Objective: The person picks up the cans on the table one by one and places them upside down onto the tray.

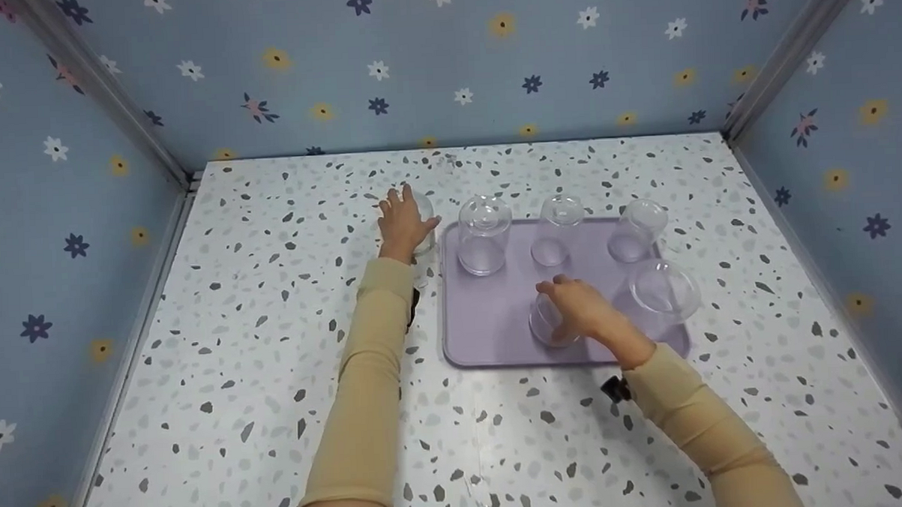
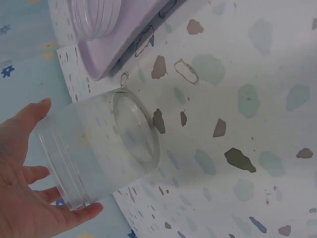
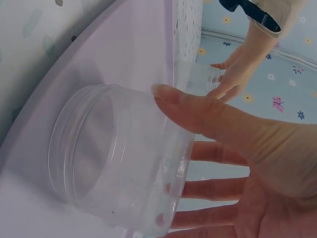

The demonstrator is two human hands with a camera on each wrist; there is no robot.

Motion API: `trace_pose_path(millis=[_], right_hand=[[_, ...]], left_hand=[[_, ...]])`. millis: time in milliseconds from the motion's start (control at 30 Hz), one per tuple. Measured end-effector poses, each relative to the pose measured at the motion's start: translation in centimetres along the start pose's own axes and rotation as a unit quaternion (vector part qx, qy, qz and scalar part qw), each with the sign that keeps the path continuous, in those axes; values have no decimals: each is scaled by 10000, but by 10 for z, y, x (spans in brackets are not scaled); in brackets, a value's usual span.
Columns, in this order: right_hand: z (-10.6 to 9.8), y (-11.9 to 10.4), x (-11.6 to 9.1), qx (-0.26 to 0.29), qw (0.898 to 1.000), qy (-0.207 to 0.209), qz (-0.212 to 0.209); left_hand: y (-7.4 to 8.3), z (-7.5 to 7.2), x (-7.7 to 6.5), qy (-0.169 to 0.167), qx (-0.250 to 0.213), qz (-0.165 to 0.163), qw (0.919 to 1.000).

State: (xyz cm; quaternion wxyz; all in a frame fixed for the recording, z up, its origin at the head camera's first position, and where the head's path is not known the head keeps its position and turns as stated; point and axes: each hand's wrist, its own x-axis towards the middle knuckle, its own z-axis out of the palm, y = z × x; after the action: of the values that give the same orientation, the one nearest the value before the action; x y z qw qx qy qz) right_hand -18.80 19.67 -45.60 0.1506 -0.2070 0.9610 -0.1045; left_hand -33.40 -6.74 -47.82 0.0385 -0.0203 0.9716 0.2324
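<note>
Left of the tray, a clear jar (image 2: 99,144) stands on the speckled table, its ringed end up. My left hand (image 1: 401,224) is spread around that upper end, with the thumb on one side and the fingers on the other. On the lilac tray (image 1: 491,327), near its front edge, stands another clear jar (image 3: 124,153) with its ringed end down. My right hand (image 1: 582,309) holds this jar around its upper part, thumb on the near side and fingers behind. Some fingertips show through its plastic.
Toward the back of the tray are three clear containers: a left one (image 1: 483,241), a middle one (image 1: 557,231) and a right one (image 1: 636,232). A wider clear container (image 1: 664,292) stands at the tray's right edge. Flower-patterned panels (image 1: 414,60) enclose the table.
</note>
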Motion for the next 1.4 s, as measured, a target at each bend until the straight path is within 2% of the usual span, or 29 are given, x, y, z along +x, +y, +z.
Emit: trace_pose_path(millis=[300, 667, 1033, 1400], right_hand=[[-2, -3, 0, -76, 9999, -70, 15], [-3, -2, 0, -120, 9998, -172, 26], [-2, 2, -2, -95, 9997, -217, 63], [-2, 5, -4, 156, 9996, -204, 82]], left_hand=[[-1, -4, -2, -8, -4, -16, 10000], [-2, -8, -7, 303, 20, 36, 9995], [1, -13, -13, 297, 57, -4, 9995], [7, -24, -27, 367, 209, -25, 9991]])
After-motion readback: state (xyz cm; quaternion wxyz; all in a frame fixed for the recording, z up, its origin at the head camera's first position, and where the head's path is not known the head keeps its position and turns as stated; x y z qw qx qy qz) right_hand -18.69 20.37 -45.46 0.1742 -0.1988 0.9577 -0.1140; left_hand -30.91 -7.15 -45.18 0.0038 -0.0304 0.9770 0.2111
